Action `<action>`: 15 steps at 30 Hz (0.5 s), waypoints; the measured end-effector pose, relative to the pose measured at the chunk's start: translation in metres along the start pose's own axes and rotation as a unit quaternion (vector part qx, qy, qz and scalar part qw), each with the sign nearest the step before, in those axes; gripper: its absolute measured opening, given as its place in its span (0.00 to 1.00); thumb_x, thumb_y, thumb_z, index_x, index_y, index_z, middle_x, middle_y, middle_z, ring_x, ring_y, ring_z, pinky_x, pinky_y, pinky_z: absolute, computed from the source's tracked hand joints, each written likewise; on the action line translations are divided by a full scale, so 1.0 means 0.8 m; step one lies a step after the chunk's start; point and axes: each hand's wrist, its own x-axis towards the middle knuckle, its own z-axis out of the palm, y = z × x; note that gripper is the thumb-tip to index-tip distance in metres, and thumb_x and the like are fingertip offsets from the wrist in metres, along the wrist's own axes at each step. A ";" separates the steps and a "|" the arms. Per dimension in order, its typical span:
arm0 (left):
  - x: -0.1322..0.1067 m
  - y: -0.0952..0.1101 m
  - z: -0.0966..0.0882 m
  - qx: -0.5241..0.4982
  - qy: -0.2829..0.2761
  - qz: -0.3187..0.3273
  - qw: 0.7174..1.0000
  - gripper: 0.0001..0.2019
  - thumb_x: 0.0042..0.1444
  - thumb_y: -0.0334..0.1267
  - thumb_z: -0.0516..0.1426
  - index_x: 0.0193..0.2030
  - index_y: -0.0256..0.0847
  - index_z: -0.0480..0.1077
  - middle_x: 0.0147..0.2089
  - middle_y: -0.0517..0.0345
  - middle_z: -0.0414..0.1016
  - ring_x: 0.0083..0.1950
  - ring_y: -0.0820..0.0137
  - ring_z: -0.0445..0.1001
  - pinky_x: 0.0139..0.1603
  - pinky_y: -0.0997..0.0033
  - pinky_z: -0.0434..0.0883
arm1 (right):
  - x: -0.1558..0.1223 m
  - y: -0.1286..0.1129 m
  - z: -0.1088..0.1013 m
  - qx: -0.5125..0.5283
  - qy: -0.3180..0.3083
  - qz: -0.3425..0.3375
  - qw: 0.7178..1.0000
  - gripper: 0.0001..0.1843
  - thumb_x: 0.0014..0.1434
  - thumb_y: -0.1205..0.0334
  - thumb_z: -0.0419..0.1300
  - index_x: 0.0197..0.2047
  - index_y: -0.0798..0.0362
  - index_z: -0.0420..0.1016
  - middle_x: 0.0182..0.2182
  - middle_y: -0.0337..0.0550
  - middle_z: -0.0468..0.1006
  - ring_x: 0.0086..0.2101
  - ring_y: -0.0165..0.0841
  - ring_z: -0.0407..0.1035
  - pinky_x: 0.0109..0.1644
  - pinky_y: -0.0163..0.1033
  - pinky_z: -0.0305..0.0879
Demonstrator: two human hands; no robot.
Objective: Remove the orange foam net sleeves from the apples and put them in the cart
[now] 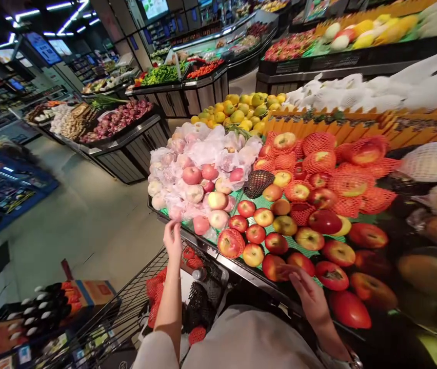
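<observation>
My left hand (173,239) is at the front left edge of the fruit stand, beside pinkish apples (201,224) in thin pale wrapping. Its fingers are loosely bent with nothing visible in them; whether they touch the wrapping I cannot tell. My right hand (308,293) is over the front edge, fingers stretched toward a red apple (273,267) in the front row, and it grips nothing. Loose red and yellow apples (277,243) lie in rows on green matting. Behind them, other apples (351,180) sit in red foam nets, with one black net (258,183) among them.
A wire shopping cart (153,264) stands below left, holding red and black foam nets. Yellow citrus-like fruit (241,110) is piled behind, beside an orange picket divider (326,125). Another stand with red onions (118,120) is across the aisle (99,210). Boxes (95,293) are lower left.
</observation>
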 end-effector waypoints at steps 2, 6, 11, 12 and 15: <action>-0.079 -0.079 -0.029 0.105 0.026 -0.154 0.982 0.23 0.66 0.50 0.41 0.50 0.34 0.67 0.52 0.40 0.73 0.54 0.58 0.72 0.59 0.54 0.69 | 0.002 -0.002 0.003 0.015 -0.012 -0.008 1.000 0.20 0.61 0.43 0.61 0.36 0.52 0.81 0.31 0.47 0.83 0.28 0.33 0.76 0.32 0.33 0.75; -0.243 -0.158 -0.028 0.153 -0.109 -0.227 0.956 0.15 0.48 0.46 0.62 0.37 0.36 0.72 0.41 0.43 0.77 0.49 0.48 0.74 0.57 0.45 0.68 | 0.002 -0.005 0.020 0.019 -0.006 -0.023 1.000 0.18 0.61 0.46 0.61 0.35 0.52 0.81 0.28 0.46 0.82 0.26 0.32 0.74 0.31 0.32 0.74; -0.309 -0.174 -0.006 0.347 -0.329 -0.247 0.843 0.09 0.54 0.33 0.56 0.41 0.36 0.73 0.48 0.40 0.74 0.60 0.42 0.67 0.62 0.42 0.57 | 0.000 0.001 0.045 0.020 -0.006 -0.030 0.999 0.15 0.62 0.48 0.61 0.37 0.51 0.81 0.29 0.45 0.81 0.28 0.32 0.75 0.32 0.32 0.75; -0.302 -0.174 -0.005 0.340 -0.333 -0.246 0.844 0.07 0.53 0.31 0.56 0.37 0.37 0.73 0.45 0.41 0.74 0.58 0.41 0.68 0.60 0.42 0.58 | -0.001 0.002 0.048 0.017 -0.012 -0.034 0.999 0.15 0.62 0.48 0.61 0.38 0.51 0.81 0.30 0.45 0.81 0.29 0.32 0.75 0.32 0.32 0.75; -0.267 -0.165 -0.007 0.276 -0.355 -0.200 0.870 0.04 0.47 0.26 0.56 0.28 0.39 0.68 0.38 0.45 0.72 0.55 0.42 0.69 0.57 0.45 0.59 | -0.003 0.000 0.051 -0.001 -0.026 -0.049 0.998 0.16 0.63 0.48 0.60 0.38 0.51 0.81 0.30 0.45 0.81 0.29 0.32 0.75 0.33 0.33 0.75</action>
